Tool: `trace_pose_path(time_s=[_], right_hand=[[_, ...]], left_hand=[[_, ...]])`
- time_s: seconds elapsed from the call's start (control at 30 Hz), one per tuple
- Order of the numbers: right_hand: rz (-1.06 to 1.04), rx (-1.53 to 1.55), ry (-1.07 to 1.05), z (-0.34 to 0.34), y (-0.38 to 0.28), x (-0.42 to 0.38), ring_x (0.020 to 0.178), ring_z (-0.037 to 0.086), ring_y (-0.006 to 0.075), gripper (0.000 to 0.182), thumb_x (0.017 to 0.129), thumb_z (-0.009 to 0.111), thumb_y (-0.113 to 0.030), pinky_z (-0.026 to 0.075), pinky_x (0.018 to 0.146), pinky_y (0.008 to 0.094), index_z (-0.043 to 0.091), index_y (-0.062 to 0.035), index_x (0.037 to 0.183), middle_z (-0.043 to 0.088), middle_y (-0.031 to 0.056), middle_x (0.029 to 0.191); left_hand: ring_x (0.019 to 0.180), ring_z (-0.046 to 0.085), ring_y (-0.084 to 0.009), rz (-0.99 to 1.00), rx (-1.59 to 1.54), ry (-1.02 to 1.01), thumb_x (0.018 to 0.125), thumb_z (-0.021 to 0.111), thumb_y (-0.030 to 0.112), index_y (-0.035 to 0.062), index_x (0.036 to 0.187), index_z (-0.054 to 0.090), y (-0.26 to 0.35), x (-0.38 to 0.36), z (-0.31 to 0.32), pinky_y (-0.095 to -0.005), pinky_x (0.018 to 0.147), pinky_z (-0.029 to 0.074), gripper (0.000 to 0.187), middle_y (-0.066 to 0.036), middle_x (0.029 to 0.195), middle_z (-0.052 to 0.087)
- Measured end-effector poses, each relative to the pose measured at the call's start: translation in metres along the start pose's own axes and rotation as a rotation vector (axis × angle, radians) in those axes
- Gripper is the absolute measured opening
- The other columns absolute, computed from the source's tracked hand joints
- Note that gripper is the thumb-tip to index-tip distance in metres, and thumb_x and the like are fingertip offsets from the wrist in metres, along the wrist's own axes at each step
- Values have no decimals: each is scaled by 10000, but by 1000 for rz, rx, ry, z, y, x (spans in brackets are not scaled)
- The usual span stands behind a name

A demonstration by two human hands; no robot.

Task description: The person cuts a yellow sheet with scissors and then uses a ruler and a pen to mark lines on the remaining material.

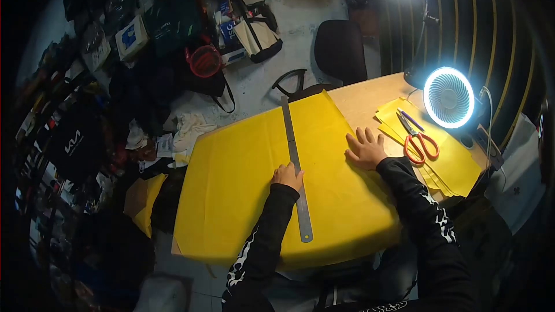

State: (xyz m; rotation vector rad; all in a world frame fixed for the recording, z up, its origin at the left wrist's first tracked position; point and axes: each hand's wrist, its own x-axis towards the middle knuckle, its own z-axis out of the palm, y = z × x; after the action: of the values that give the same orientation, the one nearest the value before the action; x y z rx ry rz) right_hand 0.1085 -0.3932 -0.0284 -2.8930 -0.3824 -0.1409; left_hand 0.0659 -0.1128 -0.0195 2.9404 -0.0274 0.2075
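A large yellow sheet (237, 179) covers most of the table and hangs over its front edge. Across it lies a long metal ruler (290, 133), running from the far edge towards me, with a hole at its near end. My left hand (287, 177) grips the ruler near its middle, fingers curled over it and the thumb along its right side. Flat on the right part of the sheet, my right hand (366, 148) has its fingers spread and holds nothing. Red-handled scissors (420, 144) and a purple pen (410, 119) rest on cut yellow pieces (457, 167) to the right.
A lit round fan (448, 97) stands at the table's (370, 98) right end, its cable hanging behind. Beyond the far edge is a dark chair (340, 52). Bags, among them a cream and black tote (258, 39), and a red basket (205, 61) lie on the floor.
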Motion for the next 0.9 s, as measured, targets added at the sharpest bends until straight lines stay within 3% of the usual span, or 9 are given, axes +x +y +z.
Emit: trace_pose_path(time_s=[0.17,0.27,0.37,0.47,0.77,0.9], right_hand=[[19,-35,32,1,-12,-4,1423,123,457,823,866,380,-632,80,1031,737,276,-97,1482,188,184,1557],[18,-24,33,2,-15,-3,1417,118,479,870,852,391,-642,70,1022,749,263,-53,1479,178,171,1564],[11,-30,36,8,-12,-3,1411,119,494,887,847,394,-642,71,1014,758,257,-32,1476,176,159,1567],[5,-52,41,4,-13,-4,1410,115,498,896,850,387,-636,72,1010,763,251,-5,1471,187,158,1565],[-6,-64,17,0,-15,-3,1416,104,487,899,856,378,-621,53,1020,756,238,19,1471,193,162,1563],[-5,-65,24,2,-15,-4,1416,109,483,897,857,376,-622,52,1022,753,240,18,1471,193,160,1563]], left_hand=[[1272,442,-285,-54,-9,-89,844,642,457,105,1278,558,7,-5,-35,-435,986,394,565,-165,1377,480],[1371,339,-286,244,-193,168,889,567,470,143,1395,456,-25,12,7,-482,1078,263,613,-122,1478,392],[1437,233,-265,309,-66,-32,928,482,478,164,1465,359,-26,9,4,-512,1121,144,634,-68,1538,318],[1456,185,-249,316,-44,-28,948,419,482,166,1471,349,-22,5,5,-538,1129,94,615,-34,1564,266],[1453,190,-253,282,36,-64,959,317,545,164,1494,288,-18,-1,9,-537,1140,95,657,-38,1569,247],[1429,240,-285,307,46,12,957,377,540,117,1465,334,-17,-7,18,-597,1114,133,662,-51,1550,288]])
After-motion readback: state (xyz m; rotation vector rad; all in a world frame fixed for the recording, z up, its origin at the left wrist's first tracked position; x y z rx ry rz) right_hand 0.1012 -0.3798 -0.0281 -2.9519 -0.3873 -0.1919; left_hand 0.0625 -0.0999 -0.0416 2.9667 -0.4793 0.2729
